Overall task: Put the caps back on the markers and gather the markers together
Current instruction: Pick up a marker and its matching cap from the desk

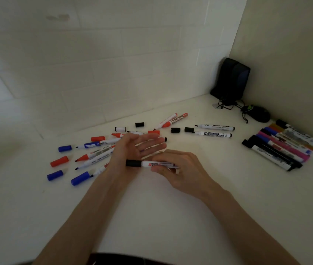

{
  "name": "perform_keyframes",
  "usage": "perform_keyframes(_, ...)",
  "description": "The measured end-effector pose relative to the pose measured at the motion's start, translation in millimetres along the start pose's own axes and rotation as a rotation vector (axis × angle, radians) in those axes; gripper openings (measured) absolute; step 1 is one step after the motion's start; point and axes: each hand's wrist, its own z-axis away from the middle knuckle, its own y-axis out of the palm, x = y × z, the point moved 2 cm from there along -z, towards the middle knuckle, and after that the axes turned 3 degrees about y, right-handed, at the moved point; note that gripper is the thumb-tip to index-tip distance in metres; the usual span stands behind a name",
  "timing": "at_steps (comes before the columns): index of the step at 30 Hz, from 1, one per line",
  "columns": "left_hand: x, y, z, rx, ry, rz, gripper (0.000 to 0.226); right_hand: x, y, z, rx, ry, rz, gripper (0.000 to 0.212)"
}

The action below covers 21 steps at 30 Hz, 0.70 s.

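Note:
My right hand (178, 171) holds a white marker with a black cap (146, 163) on it, level over the table's middle. My left hand (134, 148) is open, palm up, its heel against the capped end. Behind and left of my hands lie several uncapped markers (94, 155) with blue caps (65, 148), red caps (59, 161) and black caps (139, 124) scattered loose. Two uncapped black markers (215, 131) lie farther right. A row of capped markers (280, 148) lies gathered at the right.
The white table (151, 217) meets a tiled wall at the back and a plain wall on the right. In the back right corner stand two black speakers (232, 79) with cables and a black mouse (257, 113).

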Motion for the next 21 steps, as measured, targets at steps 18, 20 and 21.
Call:
perform_keyframes(18,1.6,-15.8,-13.7,-0.420,0.213,-0.724,0.069,-2.3,4.8,1.4,0.000,-0.004,0.175,0.018)
perform_keyframes(20,-0.3,-17.1,-10.2,-0.431,0.223,-0.820,0.068,-4.3,2.9,1.4,-0.019,0.011,0.189,0.019)
perform_keyframes(21,-0.4,-17.3,-7.2,-0.408,0.259,-0.875,0.062,-6.3,2.2,1.3,-0.023,0.022,0.194,0.019)
